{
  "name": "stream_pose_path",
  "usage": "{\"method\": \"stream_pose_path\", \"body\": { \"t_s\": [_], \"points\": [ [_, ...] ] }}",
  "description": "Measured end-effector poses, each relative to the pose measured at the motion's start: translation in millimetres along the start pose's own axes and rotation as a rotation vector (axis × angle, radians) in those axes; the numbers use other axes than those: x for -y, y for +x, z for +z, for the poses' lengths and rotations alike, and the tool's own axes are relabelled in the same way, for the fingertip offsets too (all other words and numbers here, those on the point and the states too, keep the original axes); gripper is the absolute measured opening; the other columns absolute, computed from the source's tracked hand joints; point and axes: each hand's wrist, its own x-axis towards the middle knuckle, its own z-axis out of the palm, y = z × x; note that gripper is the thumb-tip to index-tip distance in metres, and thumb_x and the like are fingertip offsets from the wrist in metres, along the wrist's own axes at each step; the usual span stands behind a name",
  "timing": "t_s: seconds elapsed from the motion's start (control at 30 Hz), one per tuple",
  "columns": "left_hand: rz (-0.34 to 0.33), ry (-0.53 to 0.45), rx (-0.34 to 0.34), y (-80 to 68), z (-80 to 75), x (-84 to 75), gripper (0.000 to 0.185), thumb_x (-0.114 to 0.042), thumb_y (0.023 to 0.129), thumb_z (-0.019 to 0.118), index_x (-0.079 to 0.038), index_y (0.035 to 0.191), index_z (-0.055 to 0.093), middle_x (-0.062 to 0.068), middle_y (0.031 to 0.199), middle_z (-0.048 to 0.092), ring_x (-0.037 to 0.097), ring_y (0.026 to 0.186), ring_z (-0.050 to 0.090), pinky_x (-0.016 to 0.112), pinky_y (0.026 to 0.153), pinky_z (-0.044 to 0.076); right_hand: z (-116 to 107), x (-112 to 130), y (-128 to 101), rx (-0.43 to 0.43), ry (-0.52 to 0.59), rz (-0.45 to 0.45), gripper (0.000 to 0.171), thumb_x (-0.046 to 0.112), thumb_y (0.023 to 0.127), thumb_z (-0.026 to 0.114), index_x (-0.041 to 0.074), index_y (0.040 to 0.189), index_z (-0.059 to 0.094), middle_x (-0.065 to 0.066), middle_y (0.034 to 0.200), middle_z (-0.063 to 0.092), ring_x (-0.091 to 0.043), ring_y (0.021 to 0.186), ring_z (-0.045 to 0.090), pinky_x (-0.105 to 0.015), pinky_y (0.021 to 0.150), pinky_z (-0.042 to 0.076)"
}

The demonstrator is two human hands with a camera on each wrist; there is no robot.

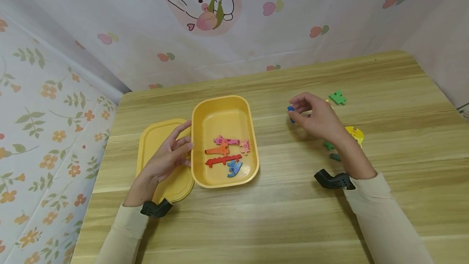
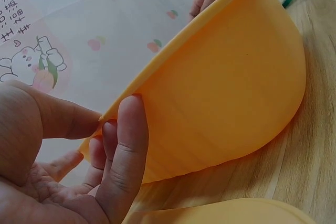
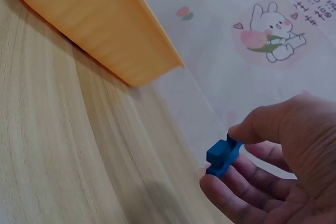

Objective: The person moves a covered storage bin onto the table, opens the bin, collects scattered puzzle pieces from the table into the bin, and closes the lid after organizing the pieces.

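Note:
A yellow plastic box [image 1: 253, 166] stands on the table with several puzzle pieces inside: pink [image 1: 244, 146], orange [image 1: 218, 149], red [image 1: 223, 159] and blue [image 1: 234, 168]. At its left side, my left hand [image 1: 170, 154] holds the rim; in the left wrist view one digit [image 2: 132, 140] lies against the outer wall. To the right of the box, my right hand [image 1: 316, 117] pinches a small blue puzzle piece [image 3: 223, 156] between thumb and fingers, held above the table. The piece's printed face cannot be made out.
A yellow lid [image 1: 146, 146] lies flat left of the box, partly under my left forearm. Around my right wrist lie a green puzzle piece [image 1: 338, 97], a round yellow piece [image 1: 355, 134] and dark green pieces [image 1: 335, 157], partly hidden. A patterned curtain [image 1: 293, 23] hangs behind the table.

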Motion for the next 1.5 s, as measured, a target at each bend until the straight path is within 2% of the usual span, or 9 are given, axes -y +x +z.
{"method": "stream_pose_path", "body": {
  "t_s": [0.23,0.5,0.73,1.07,1.5],
  "points": [
    [0.005,-0.001,0.002,-0.3,0.8,-1.7,0.073,-0.007,0.109,0.054,-0.024,0.169,0.016,-0.002,0.117,0.064,0.008,0.098,0.067,0.024,0.067,0.064,1,3,2,0.011,0.002,-0.013,0.027,0.024,0.104,0.068,0.005,0.123,0.067,-0.013,0.114,0.070,-0.024,0.107,0.065,-0.016,0.080,0.051],
    [0.002,-0.009,0.002,-0.7,1.9,-1.8,0.073,-0.008,0.109,0.055,-0.023,0.169,0.016,-0.002,0.118,0.065,0.008,0.098,0.067,0.024,0.067,0.064,8,9,4,0.031,0.016,-0.013,0.025,0.021,0.103,0.069,0.005,0.122,0.067,-0.013,0.113,0.071,-0.024,0.105,0.066,-0.018,0.080,0.053],
    [-0.005,-0.013,0.000,-0.5,2.2,-0.6,0.073,-0.008,0.109,0.055,-0.023,0.170,0.016,-0.001,0.118,0.065,0.009,0.098,0.068,0.025,0.068,0.064,13,19,1,0.074,0.053,0.016,0.028,0.027,0.103,0.070,0.009,0.124,0.067,-0.010,0.115,0.071,-0.022,0.108,0.066,-0.028,0.090,0.055],
    [0.002,-0.006,-0.002,-0.3,1.7,-1.0,0.073,-0.009,0.109,0.055,-0.025,0.169,0.017,-0.002,0.118,0.065,0.008,0.099,0.068,0.024,0.067,0.064,22,25,1,0.069,0.063,-0.036,0.022,0.020,0.101,0.072,0.008,0.119,0.069,-0.010,0.109,0.072,-0.021,0.103,0.068,-0.014,0.081,0.056],
    [0.003,-0.007,-0.001,-0.5,2.1,-0.8,0.072,-0.008,0.110,0.054,-0.024,0.169,0.017,-0.001,0.116,0.064,0.009,0.098,0.067,0.024,0.068,0.064,31,34,1,0.134,0.115,-0.047,0.021,0.015,0.101,0.071,0.006,0.120,0.069,-0.010,0.114,0.071,-0.023,0.107,0.067,-0.025,0.086,0.062]
  ]
}}
